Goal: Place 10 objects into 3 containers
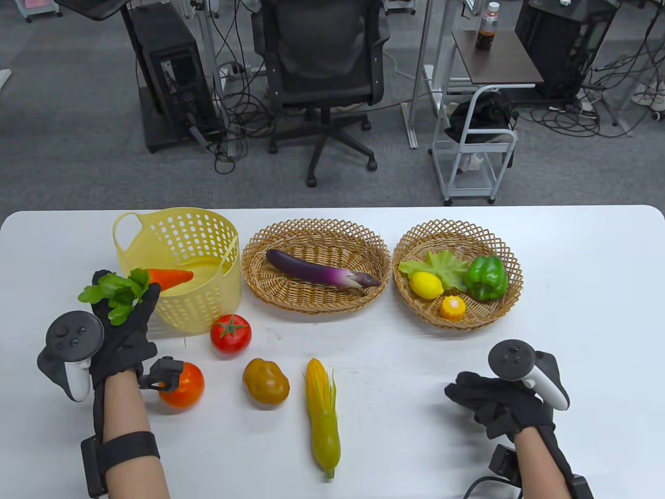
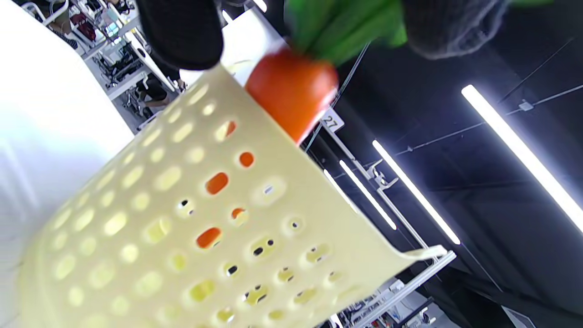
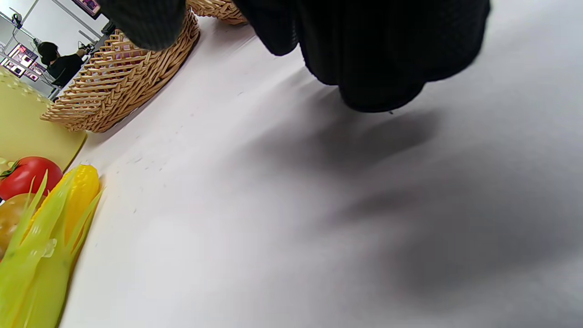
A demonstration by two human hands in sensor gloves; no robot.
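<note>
My left hand (image 1: 124,317) grips a carrot (image 1: 169,277) by its green leaves (image 1: 117,293). The orange tip pokes over the rim of the yellow plastic basket (image 1: 197,306). In the left wrist view the carrot (image 2: 291,91) sits at the basket wall (image 2: 182,228). My right hand (image 1: 493,403) rests empty on the table at the front right, fingers loosely curled. The middle wicker basket (image 1: 270,291) holds an eggplant (image 1: 322,270). The right wicker basket (image 1: 506,304) holds a lemon (image 1: 426,285), a green pepper (image 1: 486,278), a lettuce leaf (image 1: 441,262) and a small yellow-orange piece (image 1: 452,306).
On the table lie a red tomato (image 1: 230,333), an orange tomato (image 1: 184,385) beside my left wrist, a brown potato (image 1: 266,382) and a corn cob (image 1: 323,416). The corn (image 3: 50,237) and red tomato (image 3: 27,175) also show in the right wrist view. The table's far edge borders an office floor.
</note>
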